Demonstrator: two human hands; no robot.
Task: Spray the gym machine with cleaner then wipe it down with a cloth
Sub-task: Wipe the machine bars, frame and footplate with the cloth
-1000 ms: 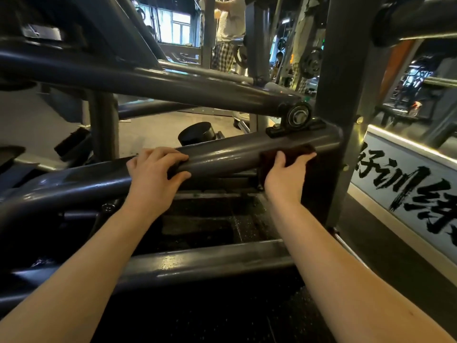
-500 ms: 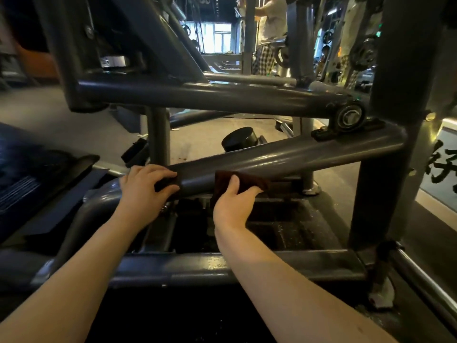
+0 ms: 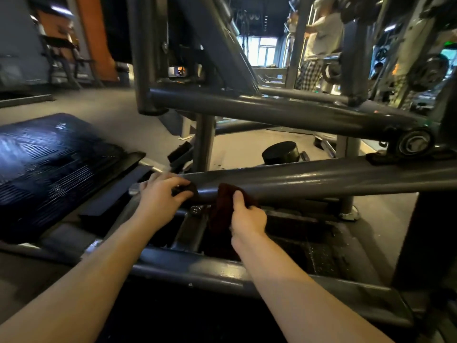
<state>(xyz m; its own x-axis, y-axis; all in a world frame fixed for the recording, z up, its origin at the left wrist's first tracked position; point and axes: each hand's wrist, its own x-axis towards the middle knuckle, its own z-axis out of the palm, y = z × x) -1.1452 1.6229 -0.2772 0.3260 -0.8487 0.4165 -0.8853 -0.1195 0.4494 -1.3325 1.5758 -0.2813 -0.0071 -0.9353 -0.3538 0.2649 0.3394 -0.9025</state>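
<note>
A grey steel gym machine fills the head view; its slanted lower bar (image 3: 321, 180) runs from centre left up to the right. My right hand (image 3: 247, 217) grips a dark brown cloth (image 3: 222, 206) draped over the bar's lower left end, thumb up against the bar. My left hand (image 3: 160, 194) sits just left of it, fingers curled round a small dark object (image 3: 184, 189) at the bar's end; what that object is I cannot tell. No spray bottle is in sight.
A black ribbed foot plate (image 3: 49, 164) lies at the left. An upper bar (image 3: 272, 112) with a bearing (image 3: 415, 143) crosses above. A base frame rail (image 3: 222, 271) runs under my forearms. A black round weight (image 3: 282, 152) sits on the floor behind. A person (image 3: 319, 43) stands at the back.
My right hand has slid the cloth down the slanted bar from its right end to its lower left end, close to my left hand. The camera has turned left.
</note>
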